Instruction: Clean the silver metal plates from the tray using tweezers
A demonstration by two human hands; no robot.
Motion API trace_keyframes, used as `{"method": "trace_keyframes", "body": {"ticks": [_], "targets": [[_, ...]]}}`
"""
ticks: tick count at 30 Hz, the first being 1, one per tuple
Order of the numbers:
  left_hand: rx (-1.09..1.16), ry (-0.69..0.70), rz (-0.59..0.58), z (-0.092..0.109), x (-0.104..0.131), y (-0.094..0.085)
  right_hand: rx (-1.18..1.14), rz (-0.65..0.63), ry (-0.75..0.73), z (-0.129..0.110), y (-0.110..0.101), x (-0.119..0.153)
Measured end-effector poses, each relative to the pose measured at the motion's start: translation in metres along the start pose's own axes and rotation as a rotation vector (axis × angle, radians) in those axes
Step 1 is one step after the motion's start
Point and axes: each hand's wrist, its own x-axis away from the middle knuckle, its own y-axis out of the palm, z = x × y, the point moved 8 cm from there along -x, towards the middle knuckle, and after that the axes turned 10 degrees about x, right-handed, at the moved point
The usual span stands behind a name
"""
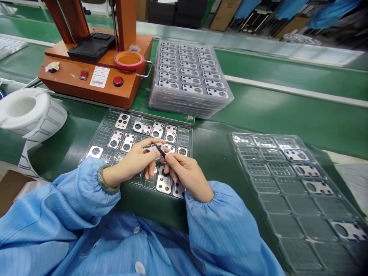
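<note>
Over the near clear plastic tray (103, 136), my left hand (130, 163) is closed on a small silver metal plate (149, 148) with holes, tilted up from the tray. My right hand (185, 172) is closed too, pinching a thin black piece (161, 150) that lies against the plate's right end. Whether that piece is a tool or a part, I cannot tell. Similar silver plates with a large round hole and small dark spots lie in several tray pockets around my hands. Both hands cover part of the tray's middle.
An orange press (94, 76) with a roll of tape (129, 60) on it stands at the back left. Beside it is a tall stack of filled trays (191, 101). A label roll (31, 111) sits far left. Another clear tray (293, 205) with several plates lies right.
</note>
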Motion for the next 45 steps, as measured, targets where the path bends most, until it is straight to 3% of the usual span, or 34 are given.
{"method": "trace_keyframes", "body": {"ticks": [6, 17, 23, 45], "targets": [[-0.014, -0.023, -0.012, -0.003, 0.0, -0.001, 0.082, 0.035, -0.007, 0.007, -0.002, -0.003], [-0.013, -0.014, 0.001, -0.003, -0.001, -0.002, -0.008, 0.092, -0.007, 0.006, -0.002, -0.002], [0.005, -0.013, -0.048, -0.003, -0.001, 0.0, 0.024, 0.07, -0.043, 0.001, -0.002, -0.001], [0.227, -0.093, -0.108, 0.001, 0.005, 0.012, -0.305, 0.009, -0.005, 0.004, 0.007, -0.002]]}}
